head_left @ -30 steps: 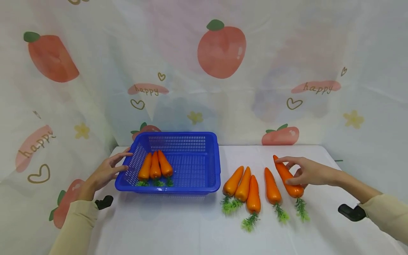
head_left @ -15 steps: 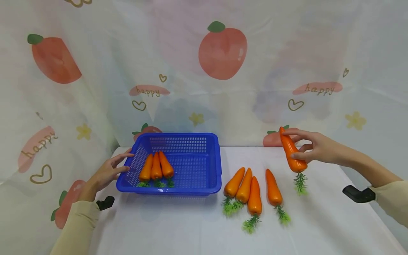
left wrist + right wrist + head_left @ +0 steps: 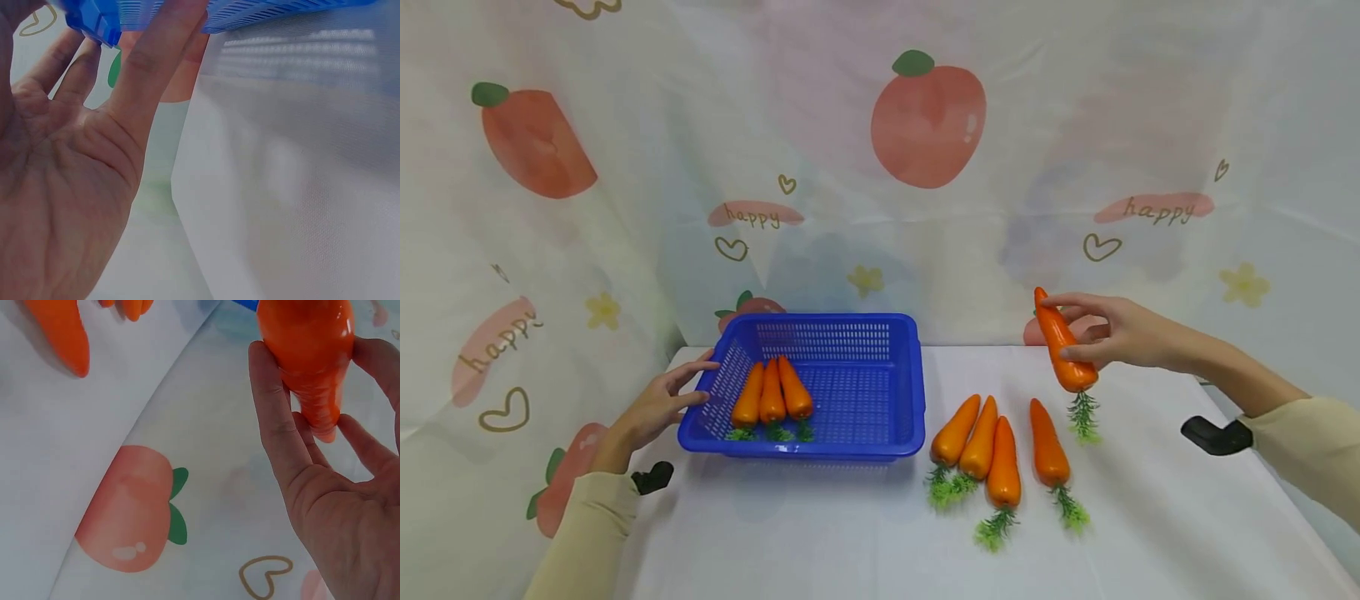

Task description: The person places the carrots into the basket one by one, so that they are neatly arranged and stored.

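Observation:
In the head view my right hand (image 3: 1123, 332) holds an orange carrot (image 3: 1060, 346) above the table, pinching it between thumb and fingers. The carrot tilts, narrow tip up and green leafy top hanging down. In the right wrist view, fingers and thumb stand on either side of the carrot (image 3: 309, 356). My left hand (image 3: 655, 408) rests against the left side of a blue plastic basket (image 3: 820, 447), its fingers fairly straight at the rim. Three carrots (image 3: 772, 392) lie side by side at the left inside the basket. In the left wrist view the palm (image 3: 69, 162) is below the rim.
Several carrots lie on the white tablecloth right of the basket: a close group (image 3: 976, 442) and a single carrot (image 3: 1047, 442) a little apart. A fruit-printed curtain (image 3: 955, 250) stands behind the table and along its sides.
My right hand has lifted the rightmost carrot off the table and then moved slightly left with it. The left hand has stayed at the basket's left side.

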Available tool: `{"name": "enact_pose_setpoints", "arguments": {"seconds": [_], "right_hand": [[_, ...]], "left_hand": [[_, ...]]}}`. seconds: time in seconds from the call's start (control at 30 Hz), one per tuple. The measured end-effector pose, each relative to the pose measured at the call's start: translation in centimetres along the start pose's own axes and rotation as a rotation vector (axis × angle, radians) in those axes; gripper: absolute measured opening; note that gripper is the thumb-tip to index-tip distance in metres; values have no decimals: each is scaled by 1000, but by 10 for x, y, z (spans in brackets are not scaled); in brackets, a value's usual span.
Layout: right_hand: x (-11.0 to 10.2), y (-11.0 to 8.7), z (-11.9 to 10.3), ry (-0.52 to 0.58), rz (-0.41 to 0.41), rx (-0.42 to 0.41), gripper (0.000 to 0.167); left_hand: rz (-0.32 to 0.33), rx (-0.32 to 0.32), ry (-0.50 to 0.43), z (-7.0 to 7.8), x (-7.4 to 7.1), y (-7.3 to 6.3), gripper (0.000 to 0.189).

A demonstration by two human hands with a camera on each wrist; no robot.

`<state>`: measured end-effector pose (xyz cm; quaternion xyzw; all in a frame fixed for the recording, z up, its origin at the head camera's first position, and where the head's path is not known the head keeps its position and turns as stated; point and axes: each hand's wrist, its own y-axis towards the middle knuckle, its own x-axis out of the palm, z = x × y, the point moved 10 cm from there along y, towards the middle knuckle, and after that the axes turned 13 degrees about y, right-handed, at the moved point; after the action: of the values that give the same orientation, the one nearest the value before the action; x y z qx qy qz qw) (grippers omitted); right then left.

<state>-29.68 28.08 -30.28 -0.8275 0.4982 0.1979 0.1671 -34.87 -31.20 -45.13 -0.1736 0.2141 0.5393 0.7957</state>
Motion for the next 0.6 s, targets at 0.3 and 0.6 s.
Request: {"name": "enact_pose_setpoints", "arguments": {"seconds": [0.3,0.6], "right_hand": [[25,48,-20,26,-67,16,76],[67,108,-38,-24,-105,-1,74]], "left_hand": [[-1,0,-3,3,2,-3,58],[3,-13,1,2,1,-3,57]]}}
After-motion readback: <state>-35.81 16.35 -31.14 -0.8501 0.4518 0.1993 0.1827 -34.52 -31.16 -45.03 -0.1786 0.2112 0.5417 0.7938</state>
